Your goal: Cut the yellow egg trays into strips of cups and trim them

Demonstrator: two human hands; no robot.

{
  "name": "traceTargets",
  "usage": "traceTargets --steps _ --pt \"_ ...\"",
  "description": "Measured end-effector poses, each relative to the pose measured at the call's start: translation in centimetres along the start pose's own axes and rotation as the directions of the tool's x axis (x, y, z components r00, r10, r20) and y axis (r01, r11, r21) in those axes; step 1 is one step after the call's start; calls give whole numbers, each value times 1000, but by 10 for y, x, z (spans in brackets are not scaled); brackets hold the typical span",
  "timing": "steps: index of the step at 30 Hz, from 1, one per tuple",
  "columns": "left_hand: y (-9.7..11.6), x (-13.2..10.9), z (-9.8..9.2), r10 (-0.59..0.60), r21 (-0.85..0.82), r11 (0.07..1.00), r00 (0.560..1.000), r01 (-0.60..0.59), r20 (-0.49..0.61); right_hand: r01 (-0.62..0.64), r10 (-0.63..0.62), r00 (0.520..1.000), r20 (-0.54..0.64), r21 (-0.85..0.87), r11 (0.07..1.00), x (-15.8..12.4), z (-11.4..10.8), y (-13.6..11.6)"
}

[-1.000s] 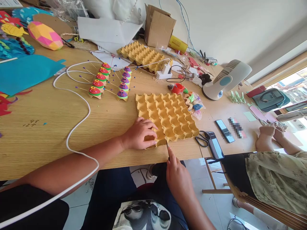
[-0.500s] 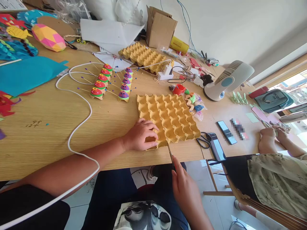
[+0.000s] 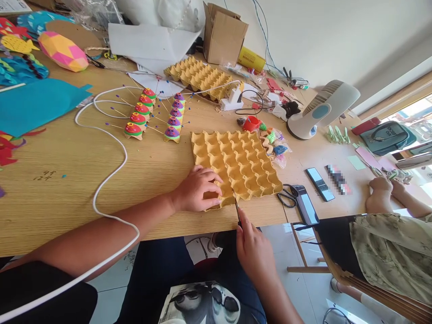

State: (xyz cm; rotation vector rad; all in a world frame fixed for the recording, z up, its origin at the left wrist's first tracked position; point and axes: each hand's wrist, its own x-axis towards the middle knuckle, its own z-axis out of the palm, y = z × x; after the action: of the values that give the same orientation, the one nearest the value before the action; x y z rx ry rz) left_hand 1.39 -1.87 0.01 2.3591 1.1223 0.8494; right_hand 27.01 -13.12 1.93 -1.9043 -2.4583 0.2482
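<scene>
2 egg trays (image 3: 236,164), 1 blade (image 3: 236,209), R hand (image 3: 254,252)

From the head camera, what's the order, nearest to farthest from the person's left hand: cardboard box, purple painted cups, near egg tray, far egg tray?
1. near egg tray: touching, under the left hand.
2. purple painted cups: just behind the hand, slightly left.
3. far egg tray: farther back.
4. cardboard box: rearmost, beyond that tray.
</scene>
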Motion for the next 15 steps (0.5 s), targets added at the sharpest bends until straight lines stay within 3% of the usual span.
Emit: traceTargets --steps 6,15 --pt "1 1 -2 -1 -4 1000 1000 1 6 8 -5 999 46 -68 998 5 -2 -5" --pt "1 2 -4 11 -6 1000 1000 -11 15 38 -35 996 88 -37 999 11 -17 0"
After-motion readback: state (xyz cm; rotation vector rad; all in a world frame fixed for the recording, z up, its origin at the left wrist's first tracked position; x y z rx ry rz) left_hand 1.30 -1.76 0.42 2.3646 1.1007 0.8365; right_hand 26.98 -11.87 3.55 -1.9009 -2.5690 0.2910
